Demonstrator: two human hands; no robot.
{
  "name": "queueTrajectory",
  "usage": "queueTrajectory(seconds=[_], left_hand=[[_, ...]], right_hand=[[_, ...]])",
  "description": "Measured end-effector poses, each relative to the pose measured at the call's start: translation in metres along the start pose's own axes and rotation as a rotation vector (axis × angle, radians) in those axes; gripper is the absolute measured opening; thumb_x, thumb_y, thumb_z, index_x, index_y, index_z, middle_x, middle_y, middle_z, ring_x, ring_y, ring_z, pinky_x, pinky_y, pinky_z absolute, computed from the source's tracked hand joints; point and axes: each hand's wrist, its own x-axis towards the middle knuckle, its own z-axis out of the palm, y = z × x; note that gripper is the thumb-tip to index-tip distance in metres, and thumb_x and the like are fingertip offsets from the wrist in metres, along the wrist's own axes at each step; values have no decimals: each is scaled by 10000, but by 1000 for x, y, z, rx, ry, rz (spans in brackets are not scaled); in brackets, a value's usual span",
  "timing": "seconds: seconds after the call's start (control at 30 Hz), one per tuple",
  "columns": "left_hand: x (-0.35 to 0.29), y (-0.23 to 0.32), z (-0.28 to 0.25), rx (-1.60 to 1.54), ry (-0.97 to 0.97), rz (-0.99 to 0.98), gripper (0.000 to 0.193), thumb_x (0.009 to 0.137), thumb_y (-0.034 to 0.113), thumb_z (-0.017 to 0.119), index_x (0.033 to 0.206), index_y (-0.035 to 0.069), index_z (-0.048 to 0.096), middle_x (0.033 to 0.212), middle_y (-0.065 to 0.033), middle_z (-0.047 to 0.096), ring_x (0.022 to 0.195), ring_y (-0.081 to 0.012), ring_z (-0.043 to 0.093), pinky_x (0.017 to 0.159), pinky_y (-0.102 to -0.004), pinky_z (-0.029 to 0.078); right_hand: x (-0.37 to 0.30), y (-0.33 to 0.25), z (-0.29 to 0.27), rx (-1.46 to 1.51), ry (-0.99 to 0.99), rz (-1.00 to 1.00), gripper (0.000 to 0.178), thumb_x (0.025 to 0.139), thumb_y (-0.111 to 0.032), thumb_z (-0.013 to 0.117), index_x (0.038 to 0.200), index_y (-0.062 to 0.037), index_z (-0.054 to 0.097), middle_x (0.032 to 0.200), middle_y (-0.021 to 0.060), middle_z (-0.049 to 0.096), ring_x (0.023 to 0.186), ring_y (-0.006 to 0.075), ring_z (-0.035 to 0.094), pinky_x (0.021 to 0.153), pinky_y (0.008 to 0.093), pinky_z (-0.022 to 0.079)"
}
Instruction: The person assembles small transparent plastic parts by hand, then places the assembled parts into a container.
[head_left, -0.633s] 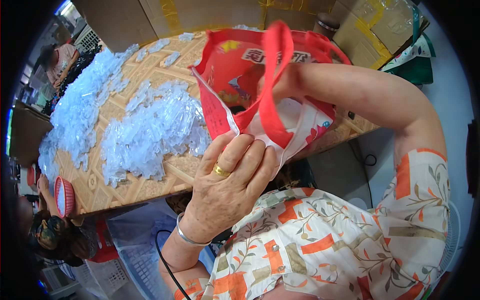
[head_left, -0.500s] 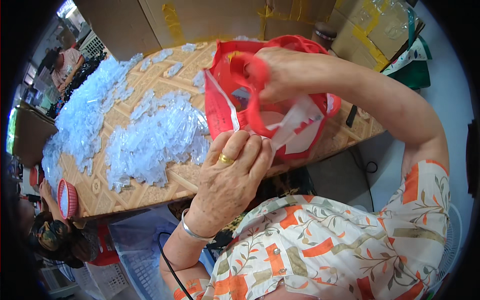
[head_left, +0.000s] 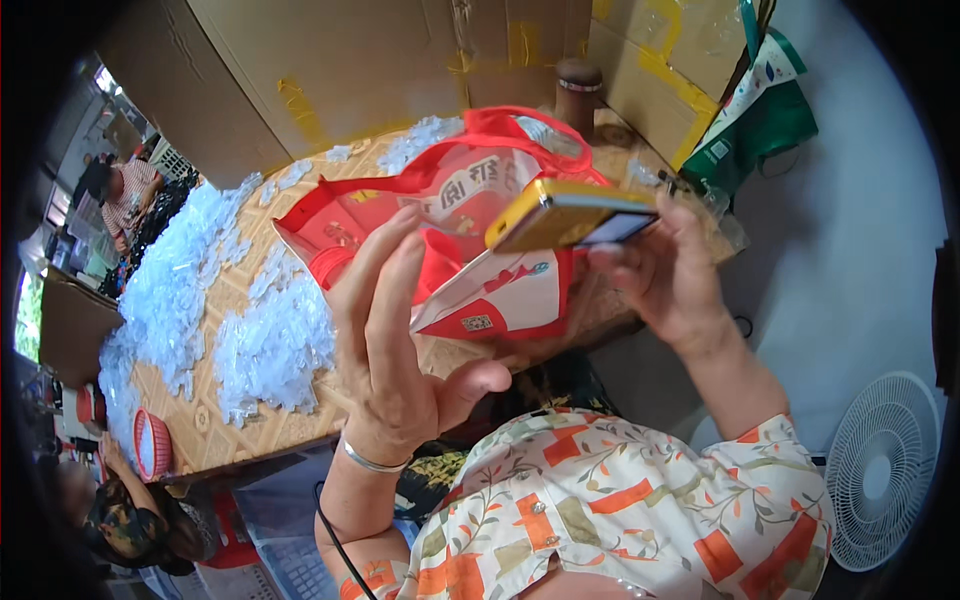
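My right hand (head_left: 672, 275) grips a gold mobile phone (head_left: 545, 212) by one end, with the thumb and fingers on its edges. The phone is held tilted above the bag, its lit or pale screen turned partly toward me. My left hand (head_left: 390, 350) is raised with its fingers stretched and the thumb apart, holding nothing. Behind both hands a red and white tote bag (head_left: 530, 290) sits on the table with its mouth open. One red handle loop stands up at the far side. The left hand hides part of the bag's near left side.
Clear plastic pieces (head_left: 275, 340) lie in heaps on the patterned table (head_left: 350, 405). A red basket (head_left: 150, 445) stands at its left end, by another person. Cardboard boxes (head_left: 380, 60) line the back, beside a brown jar (head_left: 578, 95). A green bag (head_left: 745, 140) and a white fan (head_left: 875, 478) are at right.
My right hand has come out of the bag with the phone in it. My left hand has let go of the bag's rim and opened. The bag appears further left in view.
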Motion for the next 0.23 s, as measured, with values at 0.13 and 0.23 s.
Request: queueTrajectory(seconds=[0.13, 0.23], left_hand=[[-1, 3, 7, -143, -144, -38, 789, 903, 614, 581, 1304, -63, 521, 1249, -222, 609, 1057, -353, 620, 883, -429, 509], [-13, 5, 10, -350, -201, -169, 664, 949, 511, 588, 1311, -42, 530, 1200, -196, 647, 1040, -340, 636, 904, -409, 489]], right_hand=[[-18, 34, -3, 21, -11, 183, 533, 985, -425, 555, 1267, 26, 538, 1142, 196, 684, 938, 294, 732, 679, 275, 643], [-24, 46, 3, -4, -150, 324, 617, 979, -433, 555, 1339, 62, 484, 1152, 213, 677, 949, 304, 729, 693, 286, 642]])
